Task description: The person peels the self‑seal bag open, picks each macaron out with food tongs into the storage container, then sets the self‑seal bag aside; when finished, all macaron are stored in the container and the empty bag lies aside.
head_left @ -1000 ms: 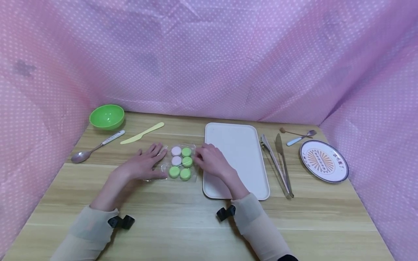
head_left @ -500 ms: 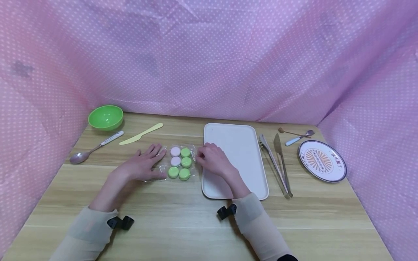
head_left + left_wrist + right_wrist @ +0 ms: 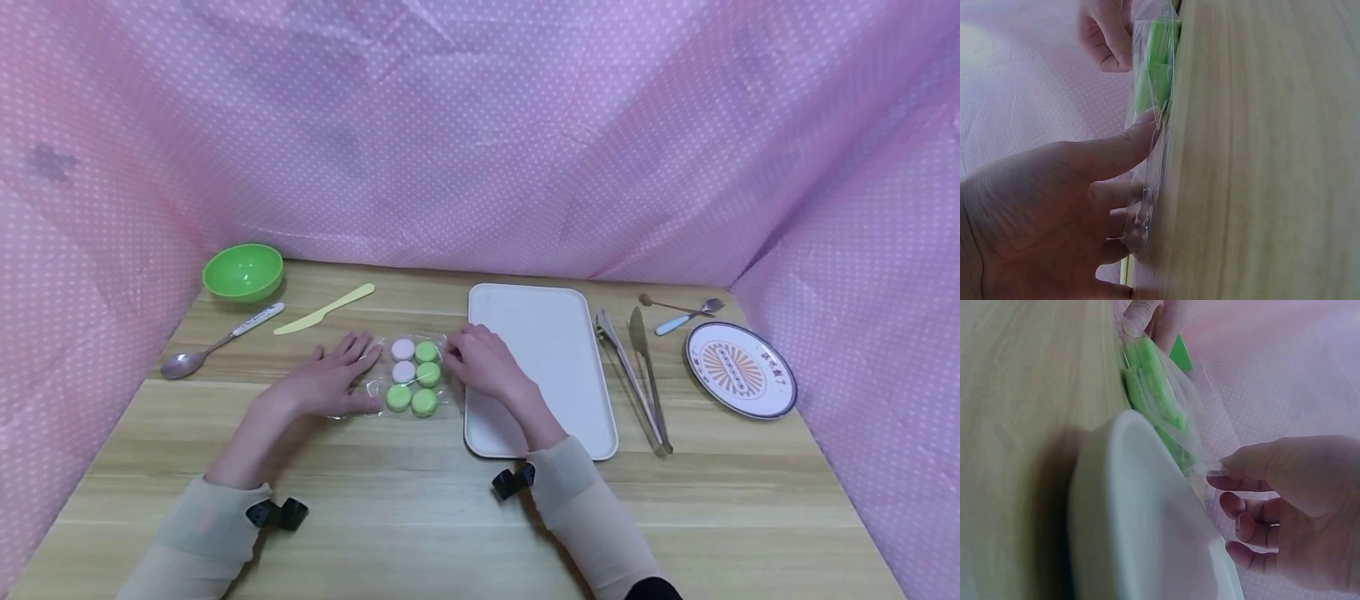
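In the head view a clear plastic bag (image 3: pixel 1191 415) lies on the table left of a white tray (image 3: pixel 536 350). Inside are two pink macarons (image 3: pixel 402 372) and several green macarons (image 3: pixel 424 403). My left hand (image 3: pixel 318 387) rests on the bag's left end with its fingers spread; the left wrist view shows its thumb against the plastic. Over the tray's left edge, my right hand (image 3: pixel 487 362) pinches the bag's right end between thumb and index finger, as the right wrist view shows. Its other fingers are loosely bent.
A green bowl (image 3: pixel 243 273), a spoon (image 3: pixel 185 364) and a yellow knife (image 3: pixel 324 309) lie on the left. Right of the tray are tongs (image 3: pixel 632 379), a metal knife (image 3: pixel 649 375), a small fork (image 3: pixel 690 317), a thin brown stick (image 3: pixel 678 306) and a patterned plate (image 3: pixel 741 370).
My right hand shifted slightly to the right, then back left and a little away from me, staying at the bag's right end. The left hand stayed in place.
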Demonstrator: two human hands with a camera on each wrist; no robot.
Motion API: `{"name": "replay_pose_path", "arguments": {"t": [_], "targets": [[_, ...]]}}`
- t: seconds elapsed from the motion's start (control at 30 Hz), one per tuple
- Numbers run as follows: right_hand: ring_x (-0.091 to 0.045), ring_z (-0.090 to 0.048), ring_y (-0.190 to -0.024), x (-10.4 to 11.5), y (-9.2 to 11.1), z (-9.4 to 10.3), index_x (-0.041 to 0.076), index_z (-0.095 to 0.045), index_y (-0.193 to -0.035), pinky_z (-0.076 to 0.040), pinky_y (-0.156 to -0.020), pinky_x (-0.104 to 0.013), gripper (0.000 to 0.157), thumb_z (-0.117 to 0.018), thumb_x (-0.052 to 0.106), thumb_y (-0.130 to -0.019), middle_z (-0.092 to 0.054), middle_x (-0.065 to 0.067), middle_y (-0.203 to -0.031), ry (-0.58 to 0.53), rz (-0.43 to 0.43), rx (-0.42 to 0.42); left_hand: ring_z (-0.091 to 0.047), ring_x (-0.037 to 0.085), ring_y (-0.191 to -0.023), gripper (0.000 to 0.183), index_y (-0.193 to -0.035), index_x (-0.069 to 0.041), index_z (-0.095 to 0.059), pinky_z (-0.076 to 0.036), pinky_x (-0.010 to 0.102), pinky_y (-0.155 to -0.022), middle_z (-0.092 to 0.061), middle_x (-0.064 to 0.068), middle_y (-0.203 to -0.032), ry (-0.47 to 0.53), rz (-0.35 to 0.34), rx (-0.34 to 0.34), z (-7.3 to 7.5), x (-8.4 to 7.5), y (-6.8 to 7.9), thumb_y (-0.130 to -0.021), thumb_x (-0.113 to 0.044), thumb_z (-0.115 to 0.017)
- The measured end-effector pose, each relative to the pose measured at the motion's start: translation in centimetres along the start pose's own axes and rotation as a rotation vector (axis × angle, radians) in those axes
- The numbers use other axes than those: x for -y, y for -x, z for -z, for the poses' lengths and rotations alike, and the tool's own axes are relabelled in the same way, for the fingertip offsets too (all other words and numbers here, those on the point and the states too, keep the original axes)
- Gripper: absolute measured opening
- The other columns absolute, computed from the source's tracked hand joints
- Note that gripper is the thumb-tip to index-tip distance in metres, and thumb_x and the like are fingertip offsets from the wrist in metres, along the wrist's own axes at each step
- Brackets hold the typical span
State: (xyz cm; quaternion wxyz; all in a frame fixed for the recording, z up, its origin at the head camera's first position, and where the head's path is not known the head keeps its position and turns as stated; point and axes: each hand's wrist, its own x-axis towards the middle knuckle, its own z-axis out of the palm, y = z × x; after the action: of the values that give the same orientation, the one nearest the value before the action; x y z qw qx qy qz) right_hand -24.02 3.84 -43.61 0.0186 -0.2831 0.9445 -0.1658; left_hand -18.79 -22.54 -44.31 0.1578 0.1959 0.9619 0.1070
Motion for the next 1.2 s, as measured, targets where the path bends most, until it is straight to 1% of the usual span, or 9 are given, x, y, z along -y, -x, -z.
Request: {"name": "replay_pose_path", "arguments": {"t": [0.27,0.57,0.67,0.8,0.9,0.97,1.07,1.2], "targets": [[-0.017,-0.048,-0.073,-0.6,0.3,0.4,0.021,-0.06,-0.072,-0.039,-0.062,-0.029,0.013,-0.058,0.02,-0.085,-0.053,0.002,-0.076,0.013,-0.021,-0.025,-0.004,0.042,-0.145,0.094,-0.15,-0.01,-0.019,-0.008,0.07,-0.108,-0.004,0.019,-0.158,0.003,0.0,-0.004,0.0,0.1,0.0,-0.083,-0.065,-0.054],[-0.016,-0.049,-0.075,-1.8,0.7,0.6,0.022,-0.063,-0.072,-0.039,-0.063,-0.029,0.01,-0.058,0.02,-0.081,-0.055,0.002,-0.077,0.02,-0.063,-0.016,-0.005,0.042,-0.145,0.093,-0.15,-0.01,-0.019,-0.009,0.07,-0.108,-0.005,0.019,-0.158,-0.003,0.002,-0.006,0.1,-0.2,0.1,-0.083,-0.065,-0.053],[-0.016,-0.049,-0.074,-2.1,0.8,0.6,0.022,-0.063,-0.072,-0.039,-0.062,-0.029,0.01,-0.059,0.02,-0.08,-0.055,0.002,-0.076,0.014,-0.065,-0.015,-0.006,0.042,-0.144,0.093,-0.149,-0.009,-0.02,-0.009,0.07,-0.107,-0.006,0.02,-0.157,0.0,0.004,-0.006,0.2,-0.3,0.0,-0.083,-0.064,-0.054],[-0.015,-0.05,-0.075,-2.4,1.0,0.8,0.021,-0.066,-0.076,-0.04,-0.063,-0.028,0.008,-0.06,0.021,-0.081,-0.056,0.003,-0.077,0.006,-0.075,-0.005,-0.005,0.04,-0.145,0.093,-0.149,-0.01,-0.019,-0.009,0.068,-0.109,-0.005,0.018,-0.158,0.003,0.014,-0.004,0.3,-0.4,0.0,-0.083,-0.065,-0.054],[-0.015,-0.051,-0.078,-2.6,1.4,1.4,0.021,-0.068,-0.081,-0.042,-0.067,-0.03,0.007,-0.061,0.023,-0.083,-0.057,0.003,-0.081,-0.026,-0.103,-0.015,-0.006,0.04,-0.145,0.093,-0.149,-0.009,-0.02,-0.01,0.066,-0.111,-0.006,0.019,-0.157,0.003,0.015,-0.011,0.3,-0.4,-0.1,-0.083,-0.064,-0.055],[-0.016,-0.052,-0.082,-2.9,1.9,2.1,0.02,-0.068,-0.086,-0.043,-0.071,-0.032,0.008,-0.061,0.024,-0.085,-0.057,0.002,-0.086,-0.061,-0.121,-0.037,-0.006,0.041,-0.145,0.093,-0.148,-0.007,-0.022,-0.01,0.064,-0.112,-0.008,0.02,-0.157,0.003,0.012,-0.024,0.4,-0.4,-0.1,-0.083,-0.063,-0.056],[-0.018,-0.054,-0.089,-4.0,3.1,3.4,0.018,-0.068,-0.093,-0.046,-0.076,-0.035,0.011,-0.061,0.025,-0.087,-0.059,-0.001,-0.093,-0.11,-0.116,-0.104,-0.005,0.041,-0.145,0.092,-0.148,-0.006,-0.023,-0.008,0.062,-0.114,-0.008,0.022,-0.156,0.013,0.005,-0.057,0.5,-0.5,0.1,-0.083,-0.061,-0.058],[-0.024,-0.056,-0.1,-7.0,5.7,5.1,0.015,-0.066,-0.105,-0.047,-0.083,-0.042,0.02,-0.063,0.024,-0.088,-0.061,-0.006,-0.105,-0.112,-0.101,-0.229,-0.003,0.039,-0.146,0.088,-0.149,-0.012,-0.023,-0.005,0.06,-0.115,-0.007,0.019,-0.157,0.031,-0.023,-0.12,0.6,-0.6,0.5,-0.083,-0.058,-0.06]]}}
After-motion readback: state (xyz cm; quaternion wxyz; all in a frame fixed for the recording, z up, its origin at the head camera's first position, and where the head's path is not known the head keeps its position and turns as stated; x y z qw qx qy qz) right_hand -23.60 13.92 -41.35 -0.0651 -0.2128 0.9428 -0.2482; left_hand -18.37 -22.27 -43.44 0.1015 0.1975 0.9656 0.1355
